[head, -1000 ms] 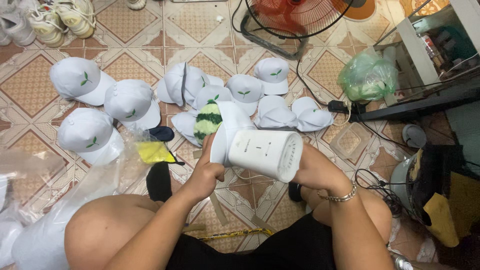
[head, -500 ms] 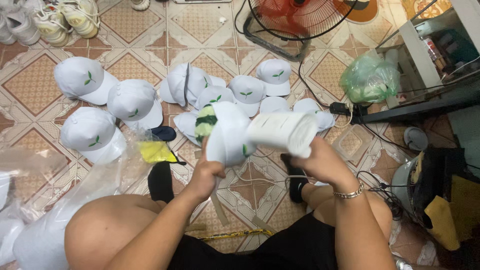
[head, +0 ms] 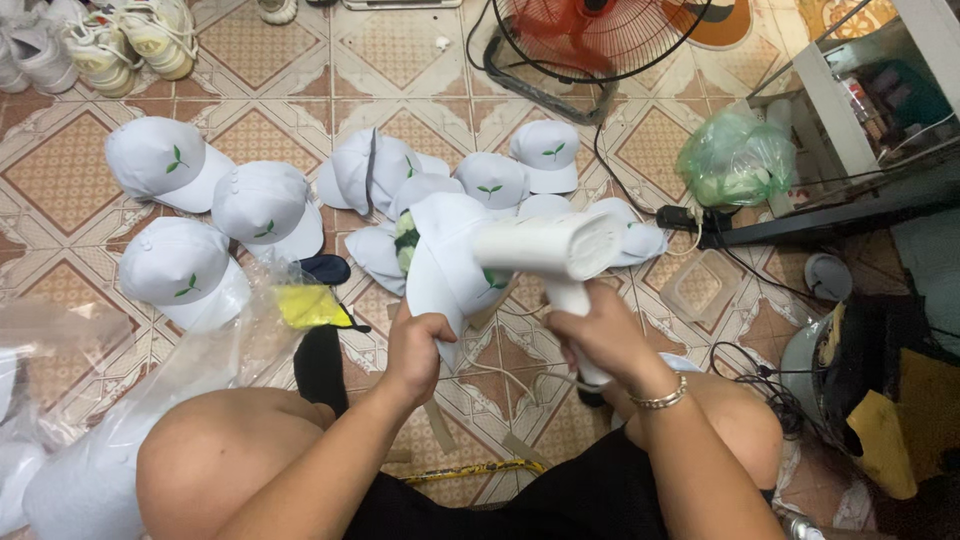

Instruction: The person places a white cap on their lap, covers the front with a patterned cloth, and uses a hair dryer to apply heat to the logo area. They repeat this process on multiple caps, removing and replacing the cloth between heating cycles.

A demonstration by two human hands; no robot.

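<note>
Both hands were busy over the tiled floor: one held a white cap, the other a white handheld steamer.

The left hand (head: 418, 345) was closed on the lower edge of the white cap (head: 450, 262), fingers curled round the fabric, the cap rising above the knuckles. The right hand (head: 598, 335) was wrapped tight round the handle of the steamer (head: 548, 250), whose head lay sideways against the cap's front, above the fingers. More white caps (head: 265, 200) lay scattered on the floor (head: 60, 165) beyond, near a red fan (head: 595, 30).
</note>
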